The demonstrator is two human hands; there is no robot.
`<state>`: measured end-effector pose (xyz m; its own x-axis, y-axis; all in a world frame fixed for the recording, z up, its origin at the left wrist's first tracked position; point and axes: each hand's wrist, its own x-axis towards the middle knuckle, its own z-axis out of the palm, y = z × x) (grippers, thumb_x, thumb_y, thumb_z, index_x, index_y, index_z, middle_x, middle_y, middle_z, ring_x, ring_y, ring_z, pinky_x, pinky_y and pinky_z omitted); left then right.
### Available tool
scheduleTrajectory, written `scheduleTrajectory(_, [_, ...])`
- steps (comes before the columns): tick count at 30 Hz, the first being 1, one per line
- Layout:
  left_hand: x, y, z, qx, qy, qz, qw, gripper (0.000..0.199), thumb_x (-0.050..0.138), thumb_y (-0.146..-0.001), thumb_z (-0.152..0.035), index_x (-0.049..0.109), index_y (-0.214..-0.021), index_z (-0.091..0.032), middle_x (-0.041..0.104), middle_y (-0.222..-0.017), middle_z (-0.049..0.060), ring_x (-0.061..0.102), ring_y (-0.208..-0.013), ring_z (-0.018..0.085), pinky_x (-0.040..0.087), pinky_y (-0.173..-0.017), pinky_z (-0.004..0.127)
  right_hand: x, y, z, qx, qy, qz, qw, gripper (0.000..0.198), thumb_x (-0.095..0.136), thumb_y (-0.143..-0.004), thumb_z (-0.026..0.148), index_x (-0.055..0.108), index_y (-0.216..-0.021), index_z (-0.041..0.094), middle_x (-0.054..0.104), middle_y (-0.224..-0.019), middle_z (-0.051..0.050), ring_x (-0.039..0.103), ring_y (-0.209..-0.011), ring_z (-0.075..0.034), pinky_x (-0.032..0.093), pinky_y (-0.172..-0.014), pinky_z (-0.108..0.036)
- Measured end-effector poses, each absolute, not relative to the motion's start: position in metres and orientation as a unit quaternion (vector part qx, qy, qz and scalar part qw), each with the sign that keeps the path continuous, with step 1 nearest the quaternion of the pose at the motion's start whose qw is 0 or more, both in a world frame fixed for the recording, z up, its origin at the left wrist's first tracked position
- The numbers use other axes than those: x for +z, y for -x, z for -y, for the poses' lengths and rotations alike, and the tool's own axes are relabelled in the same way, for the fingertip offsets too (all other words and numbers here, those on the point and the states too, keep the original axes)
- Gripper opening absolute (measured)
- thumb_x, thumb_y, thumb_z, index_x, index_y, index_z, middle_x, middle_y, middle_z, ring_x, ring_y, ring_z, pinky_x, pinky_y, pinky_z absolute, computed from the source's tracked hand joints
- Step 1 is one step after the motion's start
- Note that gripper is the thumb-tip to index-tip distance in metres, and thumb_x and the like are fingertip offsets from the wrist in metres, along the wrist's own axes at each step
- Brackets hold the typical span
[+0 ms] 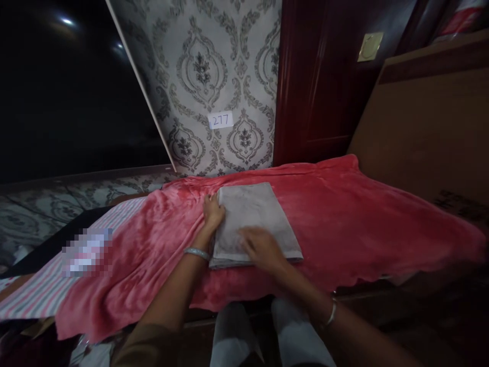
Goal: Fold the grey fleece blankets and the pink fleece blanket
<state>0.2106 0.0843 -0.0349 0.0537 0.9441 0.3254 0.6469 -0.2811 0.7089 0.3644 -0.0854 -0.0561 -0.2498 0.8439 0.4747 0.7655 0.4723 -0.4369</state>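
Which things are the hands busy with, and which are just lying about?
Being worked with:
Folded gray cloth: left hand at its left edge, right hand blurred over it
Red blanket, underneath

Just around:
Television
Paper marked 277
Cardboard box
Striped cloth

The grey cloth (254, 209) lies flat, folded into a neat, roughly four-sided pad, and I can't make out whether it's a towel or a garment. It's a soft, dull grey with faint, slightly darker patches and shallow creases across the top. A paler strip runs along the edge nearest the person, and beneath it I can see layers stacked, a little uneven at the near left corner. The far edge looks fairly straight, the right side clean and slanting. It sits around the middle of the red blanket (336, 219), well inside the blanket's right-hand end, its top face upward.
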Motion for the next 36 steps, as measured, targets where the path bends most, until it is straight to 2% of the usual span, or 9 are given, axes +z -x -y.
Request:
scheduleTrajectory(2, [-0.034,-0.222,-0.071,0.33,-0.76,-0.55,0.105,0.072,0.06,-0.081,-0.024,0.046,-0.152,-0.016,0.033,-0.164,0.015,0.024,-0.154,0.036,0.021,-0.125,0.051,-0.053,-0.394,0.076,0.017,0.568,0.761,0.313,0.046,0.054,-0.098,0.034,0.06,-0.142,0.022,0.059,-0.145,-0.013,0.048,-0.139,-0.031,0.036,-0.115,-0.053])
scheduleTrajectory(5, [-0.045,-0.238,-0.05,0.188,-0.834,-0.517,0.046,0.066,0.052,-0.091,-0.039,0.043,-0.155,-0.023,0.028,-0.167,0.012,0.016,-0.155,0.039,0.012,-0.123,0.064,-0.062,-0.419,0.07,0.023,0.605,0.765,0.218,0.059,0.059,-0.096,0.044,0.05,-0.151,0.026,0.039,-0.16,-0.012,0.027,-0.151,-0.037,0.024,-0.118,-0.064])
scheduleTrajectory(7, [-0.052,-0.242,-0.041,0.125,-0.849,-0.512,0.04,0.063,0.046,-0.095,-0.044,0.042,-0.155,-0.027,0.028,-0.167,0.011,0.016,-0.155,0.041,0.01,-0.12,0.069,-0.072,-0.421,0.071,0.037,0.6,0.778,0.183,0.06,0.056,-0.097,0.048,0.046,-0.153,0.029,0.033,-0.164,-0.011,0.022,-0.152,-0.037,0.02,-0.119,-0.065])
scheduleTrajectory(12, [-0.034,-0.249,-0.051,0.039,-0.842,-0.535,0.057,0.063,0.041,-0.097,-0.048,0.042,-0.155,-0.025,0.03,-0.166,0.013,0.023,-0.152,0.043,0.015,-0.117,0.072,-0.08,-0.415,0.076,0.052,0.601,0.774,0.194,0.06,0.049,-0.1,0.051,0.042,-0.156,0.029,0.028,-0.166,-0.01,0.016,-0.155,-0.035,0.013,-0.121,-0.063])
scheduleTrajectory(14, [-0.019,-0.263,-0.063,0.021,-0.855,-0.514,0.059,0.061,0.036,-0.099,-0.046,0.04,-0.155,-0.025,0.03,-0.166,0.012,0.025,-0.153,0.039,0.017,-0.119,0.069,-0.076,-0.415,0.076,0.072,0.603,0.772,0.187,0.061,0.047,-0.1,0.053,0.04,-0.157,0.03,0.024,-0.167,-0.009,0.011,-0.156,-0.033,0.009,-0.122,-0.062])
scheduleTrajectory(19, [-0.01,-0.319,-0.095,-0.06,-0.924,-0.372,0.07,0.063,0.032,-0.101,-0.048,0.028,-0.16,-0.026,0.016,-0.17,0.007,0.011,-0.158,0.027,0.009,-0.124,0.059,-0.074,-0.418,0.074,0.11,0.604,0.769,0.178,0.065,0.044,-0.1,0.058,0.034,-0.159,0.033,0.017,-0.169,-0.007,0.004,-0.156,-0.033,0.004,-0.123,-0.06])
scheduleTrajectory(29, [-0.048,-0.336,-0.134,-0.003,-0.928,-0.365,0.076,0.066,0.035,-0.1,-0.058,0.027,-0.16,-0.034,0.019,-0.17,0.005,0.013,-0.157,0.03,0.009,-0.123,0.063,-0.084,-0.42,0.074,0.119,0.594,0.766,0.216,0.064,0.046,-0.099,0.059,0.035,-0.158,0.037,0.016,-0.169,-0.003,0.004,-0.156,-0.033,0.002,-0.123,-0.062])
scheduleTrajectory(34, [-0.051,-0.336,-0.127,0.051,-0.911,-0.407,0.037,0.068,0.034,-0.099,-0.059,0.031,-0.159,-0.027,0.016,-0.171,0.009,0.013,-0.157,0.028,0.013,-0.125,0.054,-0.086,-0.42,0.075,0.111,0.595,0.766,0.215,0.064,0.047,-0.099,0.057,0.036,-0.158,0.036,0.018,-0.169,-0.003,0.007,-0.156,-0.033,0.004,-0.123,-0.062])
scheduleTrajectory(36, [-0.051,-0.337,-0.125,0.069,-0.889,-0.453,0.013,0.071,0.033,-0.098,-0.061,0.034,-0.159,-0.024,0.018,-0.17,0.012,0.012,-0.157,0.031,0.011,-0.125,0.058,-0.086,-0.42,0.075,0.104,0.599,0.764,0.215,0.063,0.047,-0.099,0.055,0.036,-0.158,0.036,0.019,-0.168,-0.003,0.008,-0.156,-0.033,0.005,-0.123,-0.062])
